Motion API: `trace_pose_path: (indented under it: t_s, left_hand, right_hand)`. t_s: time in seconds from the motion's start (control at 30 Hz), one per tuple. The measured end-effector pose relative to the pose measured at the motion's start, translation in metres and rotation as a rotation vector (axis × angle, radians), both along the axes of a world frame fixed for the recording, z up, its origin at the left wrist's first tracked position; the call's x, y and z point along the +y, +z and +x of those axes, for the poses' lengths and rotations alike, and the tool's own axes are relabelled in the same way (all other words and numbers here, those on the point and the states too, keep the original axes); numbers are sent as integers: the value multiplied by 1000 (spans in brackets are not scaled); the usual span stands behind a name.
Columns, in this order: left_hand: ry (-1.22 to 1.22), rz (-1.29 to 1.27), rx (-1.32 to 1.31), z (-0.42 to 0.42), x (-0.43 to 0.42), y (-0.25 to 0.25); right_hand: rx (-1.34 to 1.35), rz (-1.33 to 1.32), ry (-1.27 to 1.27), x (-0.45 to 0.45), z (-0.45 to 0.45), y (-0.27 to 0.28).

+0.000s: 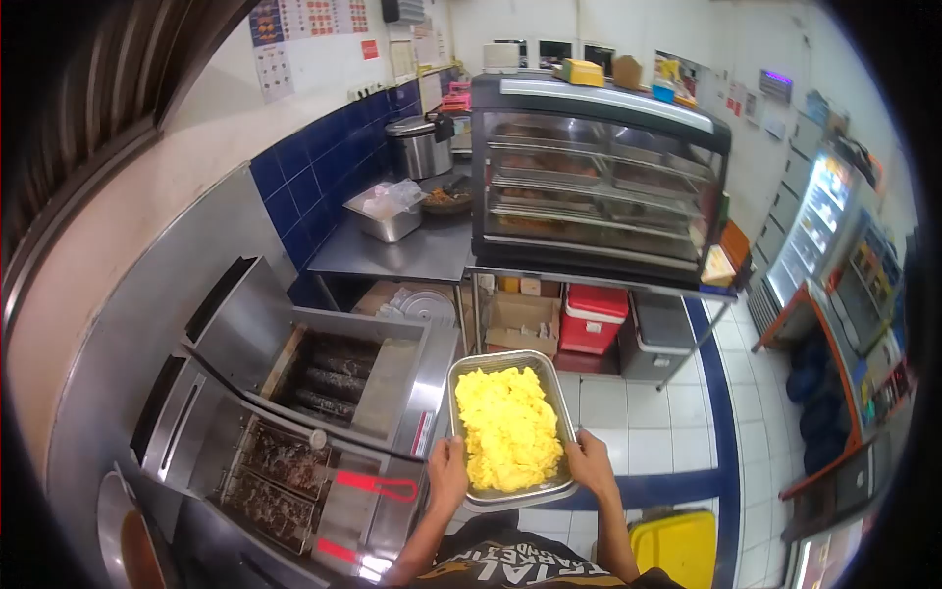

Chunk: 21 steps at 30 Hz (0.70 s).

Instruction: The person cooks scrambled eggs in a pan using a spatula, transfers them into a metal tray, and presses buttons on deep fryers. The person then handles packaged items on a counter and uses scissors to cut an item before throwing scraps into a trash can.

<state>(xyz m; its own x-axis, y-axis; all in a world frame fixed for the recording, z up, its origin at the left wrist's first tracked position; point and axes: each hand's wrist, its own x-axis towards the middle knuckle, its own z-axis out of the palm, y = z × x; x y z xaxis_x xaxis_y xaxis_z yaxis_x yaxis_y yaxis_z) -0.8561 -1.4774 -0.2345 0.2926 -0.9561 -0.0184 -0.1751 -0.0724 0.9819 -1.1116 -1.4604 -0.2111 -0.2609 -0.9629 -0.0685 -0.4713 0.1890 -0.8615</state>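
Observation:
Between my two hands is a rectangular metal pan [458,393], held in front of my body. A heap of yellow food [505,427], which looks like scrambled egg, fills most of it. My left hand [448,471] grips the lower left side of the pan, and my right hand [591,461] grips the lower right side. Both sets of fingers curl around the rim and are partly hidden. Just left of the pan is a deep fryer [397,393] with dark oil in its wells; a red-handled fryer basket [378,485] sits close to my left hand.
A glass display warmer [599,177] stands on a metal table ahead. Left of it are a steel counter [392,257], a metal tub with plastic bags [391,226] and a large pot [417,152]. Below are a red cooler [592,319] and a cardboard box [520,319]. A yellow lid [674,550] is lower right.

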Motion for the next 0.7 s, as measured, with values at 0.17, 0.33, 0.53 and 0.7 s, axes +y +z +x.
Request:
trace_pose_path:
  t_s: [0.17, 0.33, 0.53, 0.7]
  left_hand:
    - [127, -36, -132, 28, -111, -24]
    - [154, 95, -233, 51, -229, -22]
    - [223, 75, -448, 102, -394, -48]
    - [296, 176, -525, 142, -520, -97]
  right_hand:
    - [39, 22, 203, -141, 14, -43]
    - [26, -71, 281, -278, 33, -75]
    - [8, -83, 303, -450, 95, -107]
    - [-16, -108, 283, -573, 141, -143]
